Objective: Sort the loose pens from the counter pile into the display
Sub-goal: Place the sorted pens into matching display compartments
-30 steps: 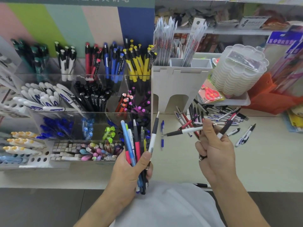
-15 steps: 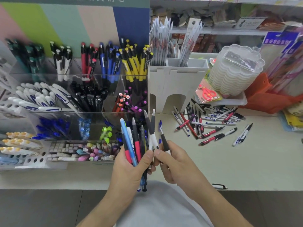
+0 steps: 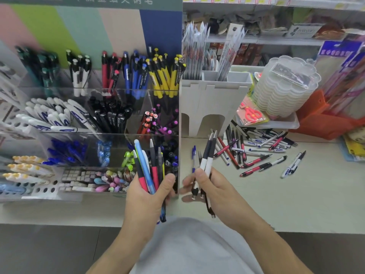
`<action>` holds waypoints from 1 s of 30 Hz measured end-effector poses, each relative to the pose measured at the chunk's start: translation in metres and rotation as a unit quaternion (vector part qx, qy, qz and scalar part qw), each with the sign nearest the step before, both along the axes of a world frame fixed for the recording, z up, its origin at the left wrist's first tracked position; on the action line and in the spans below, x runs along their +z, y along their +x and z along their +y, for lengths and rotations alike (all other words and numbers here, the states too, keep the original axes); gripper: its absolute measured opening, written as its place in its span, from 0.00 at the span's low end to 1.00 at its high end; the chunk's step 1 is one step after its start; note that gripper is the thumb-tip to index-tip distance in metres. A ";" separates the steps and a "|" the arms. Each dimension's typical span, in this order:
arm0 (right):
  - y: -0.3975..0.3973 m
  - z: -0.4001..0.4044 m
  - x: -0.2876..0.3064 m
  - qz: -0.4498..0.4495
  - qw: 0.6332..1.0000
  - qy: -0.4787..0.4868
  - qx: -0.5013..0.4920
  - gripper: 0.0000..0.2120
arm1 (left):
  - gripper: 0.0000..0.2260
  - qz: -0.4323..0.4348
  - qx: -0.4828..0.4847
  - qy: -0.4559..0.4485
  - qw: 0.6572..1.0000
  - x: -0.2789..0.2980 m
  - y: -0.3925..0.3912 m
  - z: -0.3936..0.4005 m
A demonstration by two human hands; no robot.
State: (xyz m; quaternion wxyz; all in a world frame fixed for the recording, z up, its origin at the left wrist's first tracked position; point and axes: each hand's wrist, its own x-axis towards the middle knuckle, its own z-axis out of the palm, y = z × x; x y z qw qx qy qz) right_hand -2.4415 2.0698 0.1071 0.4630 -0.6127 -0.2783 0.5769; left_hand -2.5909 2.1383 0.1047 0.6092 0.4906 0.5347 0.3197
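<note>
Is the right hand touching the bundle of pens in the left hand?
Apart. The head view shows counter between the right hand and the left hand's mixed bundle.

We read partial Chinese characters "细尖钢笔" on green header strip (image 3: 110, 0) atop pen display; earlier characters cut off. Small lettering on barrels of blue pens (image 3: 138, 76) and yellow pens (image 3: 167, 76) in top row, too small for us to read. Print on blue package (image 3: 339, 54) at right, boxes on shelf: blurred, unreadable.
</note>
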 end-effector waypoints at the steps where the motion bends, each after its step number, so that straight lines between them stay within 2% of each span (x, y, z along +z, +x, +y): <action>1: 0.004 -0.001 0.002 0.049 0.999 0.009 0.020 0.19 | 0.23 -0.006 0.001 0.003 1.000 0.002 0.000 0.003; 3: 0.007 -0.002 0.009 0.121 0.989 0.005 0.088 0.12 | 0.23 -0.020 -0.001 0.011 1.000 0.004 0.000 0.008; 6: 0.006 -0.005 0.010 0.191 0.961 -0.059 0.189 0.09 | 0.24 -0.058 -0.023 -0.004 0.998 0.007 0.002 0.014; 8: 0.006 -0.007 0.009 0.210 0.947 -0.094 0.224 0.10 | 0.26 -0.095 -0.041 -0.030 0.994 0.007 0.002 0.015; 11: 0.009 -0.008 0.009 0.216 0.933 -0.106 0.268 0.11 | 0.19 -0.112 -0.056 -0.062 0.990 0.010 -0.002 0.015; 13: 0.010 -0.007 0.011 0.220 0.928 -0.103 0.283 0.10 | 0.18 -0.127 -0.058 -0.064 0.988 0.010 -0.002 0.014; 15: 0.009 -0.004 0.012 0.225 0.935 -0.084 0.261 0.12 | 0.16 -0.149 -0.026 -0.056 0.987 0.011 -0.001 0.015; 19: 0.019 0.008 0.011 0.173 0.974 -0.027 0.143 0.22 | 0.08 -0.160 0.121 0.005 0.980 0.012 -0.007 0.025; 21: 0.013 0.016 0.013 0.188 0.980 -0.025 0.065 0.25 | 0.11 -0.144 0.197 0.054 0.968 0.015 -0.011 0.030; 22: 0.006 0.021 0.015 0.211 0.977 -0.025 0.024 0.23 | 0.12 -0.152 0.221 0.078 0.960 0.016 -0.011 0.031; 25: -0.023 0.038 0.030 0.263 0.962 -0.042 -0.068 0.14 | 0.09 -0.174 0.234 0.135 0.947 0.022 -0.010 0.031; 27: -0.035 0.048 0.036 0.270 0.957 -0.042 -0.101 0.13 | 0.09 -0.176 0.224 0.162 0.945 0.023 -0.012 0.033; 30: -0.043 0.061 0.046 0.227 0.966 -0.029 -0.117 0.14 | 0.06 -0.191 0.193 0.180 0.946 0.023 -0.020 0.040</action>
